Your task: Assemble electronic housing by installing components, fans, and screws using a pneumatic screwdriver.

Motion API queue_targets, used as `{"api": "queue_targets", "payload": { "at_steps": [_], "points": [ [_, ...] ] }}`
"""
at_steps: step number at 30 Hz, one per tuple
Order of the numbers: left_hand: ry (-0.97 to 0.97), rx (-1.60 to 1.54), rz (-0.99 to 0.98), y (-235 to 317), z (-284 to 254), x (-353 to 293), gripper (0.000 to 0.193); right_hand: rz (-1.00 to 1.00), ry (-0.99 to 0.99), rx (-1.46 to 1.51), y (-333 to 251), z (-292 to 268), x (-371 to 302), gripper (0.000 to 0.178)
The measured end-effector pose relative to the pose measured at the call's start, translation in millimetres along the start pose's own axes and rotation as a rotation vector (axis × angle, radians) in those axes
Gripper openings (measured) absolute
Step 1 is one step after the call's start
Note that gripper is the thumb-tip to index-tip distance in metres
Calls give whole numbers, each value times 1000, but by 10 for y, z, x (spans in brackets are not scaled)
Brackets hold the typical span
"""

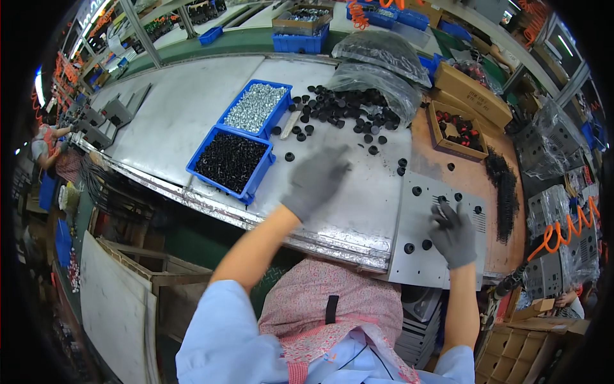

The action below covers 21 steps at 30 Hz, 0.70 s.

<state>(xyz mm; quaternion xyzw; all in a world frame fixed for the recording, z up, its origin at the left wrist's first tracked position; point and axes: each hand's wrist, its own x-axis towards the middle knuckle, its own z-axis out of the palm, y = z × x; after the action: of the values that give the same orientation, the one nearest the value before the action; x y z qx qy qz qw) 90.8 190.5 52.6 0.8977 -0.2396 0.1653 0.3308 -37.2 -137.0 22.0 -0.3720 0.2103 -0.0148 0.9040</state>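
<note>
My left hand [318,182], in a grey glove, is over the bare metal tabletop, just nearer than a scatter of black rubber feet [345,105]. Motion smears its fingers, so whether it holds anything is unclear. My right hand [454,238], also gloved in grey, is over a flat grey metal panel [412,214] with drilled holes and slots. Its fingers are apart, with the fingertips beside a black rubber foot [442,200]. Several other feet sit on the panel, including one [409,248] left of that hand.
Two blue bins stand left of my left hand, one with black screws [230,161], one with silver metal parts [256,107]. A clear plastic bag [374,80] lies behind the scattered feet. At the right are a cardboard box [457,131] and a pile of black parts [503,192].
</note>
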Motion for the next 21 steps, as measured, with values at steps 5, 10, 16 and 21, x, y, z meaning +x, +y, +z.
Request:
{"api": "queue_targets", "payload": {
  "at_steps": [5, 10, 16, 21],
  "points": [
    [-88, 555, -348, -1002, -722, 751, 35, 10, -136, 53, 63, 991, 332, 63],
    [-193, 597, -574, -1574, -734, 892, 37, -311, -134, -389, 16, 1105, -53, 50],
    [-312, 563, -543, -1645, -668, 1047, 43, -700, 435, -562, -248, -308, -879, 27],
    [-240, 588, -603, -1734, -661, 977, 50, -934, 1225, -453, -377, -1573, -1549, 24]
  ]
}}
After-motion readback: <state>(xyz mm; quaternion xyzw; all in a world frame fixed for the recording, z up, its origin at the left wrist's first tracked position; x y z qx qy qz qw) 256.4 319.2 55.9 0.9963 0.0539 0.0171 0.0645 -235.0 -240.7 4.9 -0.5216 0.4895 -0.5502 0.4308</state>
